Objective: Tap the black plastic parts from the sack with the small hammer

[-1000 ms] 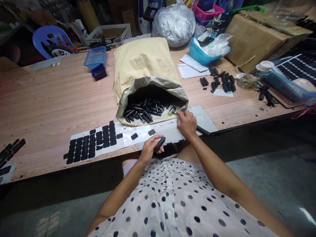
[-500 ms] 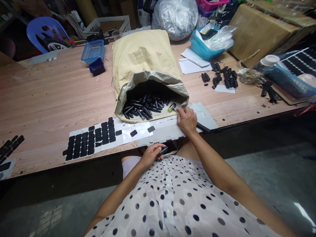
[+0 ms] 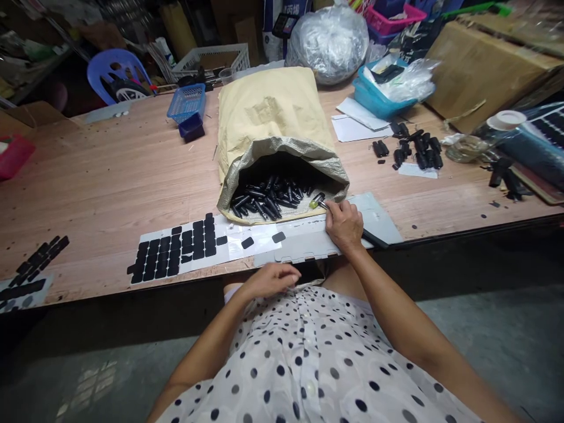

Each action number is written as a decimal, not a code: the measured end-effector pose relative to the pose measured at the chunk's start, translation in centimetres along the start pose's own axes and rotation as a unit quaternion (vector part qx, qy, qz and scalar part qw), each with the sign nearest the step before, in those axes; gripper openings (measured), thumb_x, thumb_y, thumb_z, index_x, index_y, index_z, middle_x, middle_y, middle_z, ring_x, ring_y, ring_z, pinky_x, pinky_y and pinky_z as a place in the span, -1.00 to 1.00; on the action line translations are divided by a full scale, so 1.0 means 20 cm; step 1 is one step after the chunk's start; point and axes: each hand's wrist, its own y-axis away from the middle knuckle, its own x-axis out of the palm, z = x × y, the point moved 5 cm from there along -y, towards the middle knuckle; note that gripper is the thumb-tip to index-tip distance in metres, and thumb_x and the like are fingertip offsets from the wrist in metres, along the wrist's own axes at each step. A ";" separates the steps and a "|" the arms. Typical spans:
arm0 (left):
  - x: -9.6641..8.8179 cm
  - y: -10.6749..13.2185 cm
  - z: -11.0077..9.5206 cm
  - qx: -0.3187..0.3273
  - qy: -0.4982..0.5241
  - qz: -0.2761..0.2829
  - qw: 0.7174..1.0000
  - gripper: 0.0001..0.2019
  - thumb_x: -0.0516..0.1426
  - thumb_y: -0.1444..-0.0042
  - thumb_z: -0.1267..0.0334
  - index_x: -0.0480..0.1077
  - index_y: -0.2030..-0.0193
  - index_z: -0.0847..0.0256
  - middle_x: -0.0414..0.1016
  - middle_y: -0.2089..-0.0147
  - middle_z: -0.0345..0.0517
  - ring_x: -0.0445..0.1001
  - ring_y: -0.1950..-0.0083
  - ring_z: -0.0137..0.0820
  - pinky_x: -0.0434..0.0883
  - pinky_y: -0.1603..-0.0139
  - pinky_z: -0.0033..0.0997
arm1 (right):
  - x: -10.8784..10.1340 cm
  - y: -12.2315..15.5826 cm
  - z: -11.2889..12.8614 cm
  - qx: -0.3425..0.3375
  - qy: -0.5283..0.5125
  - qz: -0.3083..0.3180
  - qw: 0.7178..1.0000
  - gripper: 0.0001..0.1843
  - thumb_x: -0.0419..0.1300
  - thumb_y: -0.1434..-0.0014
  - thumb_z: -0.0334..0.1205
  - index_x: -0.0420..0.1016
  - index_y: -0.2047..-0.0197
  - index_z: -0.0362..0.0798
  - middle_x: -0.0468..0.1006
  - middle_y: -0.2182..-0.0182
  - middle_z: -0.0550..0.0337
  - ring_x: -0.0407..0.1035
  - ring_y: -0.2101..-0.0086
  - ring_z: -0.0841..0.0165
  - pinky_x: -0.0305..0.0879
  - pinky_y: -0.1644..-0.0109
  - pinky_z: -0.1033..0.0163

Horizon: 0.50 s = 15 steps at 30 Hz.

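My right hand (image 3: pixel 345 225) rests on a grey backing sheet (image 3: pixel 379 212) at the table's near edge, closed on a thin black-handled tool (image 3: pixel 374 238) whose yellow-tipped end (image 3: pixel 315 202) points into the open sack (image 3: pixel 273 126). The sack lies on its side and holds several black cylindrical parts (image 3: pixel 268 197). My left hand (image 3: pixel 271 278) sits below the table edge at my lap, knuckles up and fingers curled; whatever it holds is hidden. A white sheet with several black rectangular pads (image 3: pixel 176 254) lies to the left.
More black parts (image 3: pixel 416 150) lie at the right, near papers (image 3: pixel 352 120) and a blue tray (image 3: pixel 383 97). A small blue basket (image 3: pixel 187 101), a cardboard box (image 3: pixel 484 67) and a plastic bag (image 3: pixel 330 41) stand further back. More pad sheets (image 3: pixel 26 282) lie far left.
My left hand has dropped from the table edge to my lap with the black part, which is now out of sight. The right hand has kept its place on the sheet.
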 end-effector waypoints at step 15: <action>-0.56 -0.36 -0.27 -0.086 -0.245 -0.472 0.843 -0.88 0.27 -0.03 0.21 0.47 0.31 0.15 0.47 0.15 -0.02 0.51 0.10 -0.13 0.37 0.17 -0.25 | -0.02 -0.01 0.03 0.003 0.012 0.010 1.000 -0.62 0.00 -0.34 -0.25 0.57 -0.07 0.00 0.45 0.22 -0.03 0.21 0.20 0.16 0.00 0.21 0.15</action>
